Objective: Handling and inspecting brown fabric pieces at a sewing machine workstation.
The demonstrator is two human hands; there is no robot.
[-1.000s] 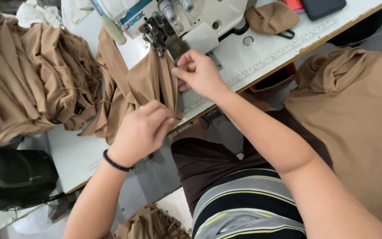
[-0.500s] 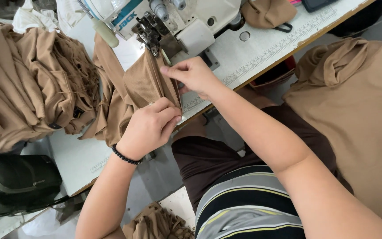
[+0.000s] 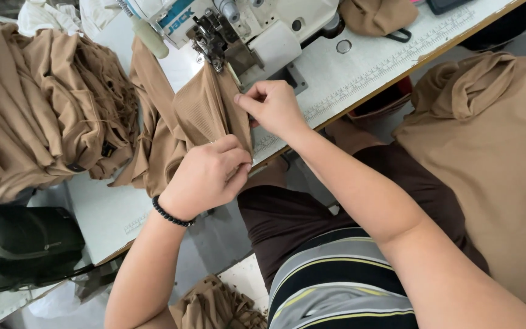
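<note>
A tan fabric piece (image 3: 199, 119) hangs over the near edge of the white sewing table (image 3: 360, 67), slightly left of the frame's centre, its upper end tucked under the presser foot (image 3: 214, 52) of the white sewing machine (image 3: 257, 27) at the top of the frame. Both hands work along the right-hand edge of this cloth. The right hand (image 3: 272, 109), just right of centre, pinches that edge between thumb and forefinger close below the machine, the other fingers curled in. The left hand (image 3: 205, 176), lower and a little to the left, is closed in a loose fist with the same edge nipped between thumb and fingers; a black bead bracelet (image 3: 171, 214) circles its wrist. The stretch of cloth between the two hands runs nearly straight, down along the table's edge.

In the upper left of the frame a heap of tan garments (image 3: 38, 103) lies on the table, just beside the piece being handled and touching its left folds. A dark green bag (image 3: 22, 244) sits at the lower left, below the table. More tan cloth (image 3: 494, 152) is spread at the right side of the frame, beside the person's lap, and a small bundle of the same stuff (image 3: 214, 307) shows at the bottom centre. A folded tan piece (image 3: 375, 15) rests on the table at the top, right of the machine
</note>
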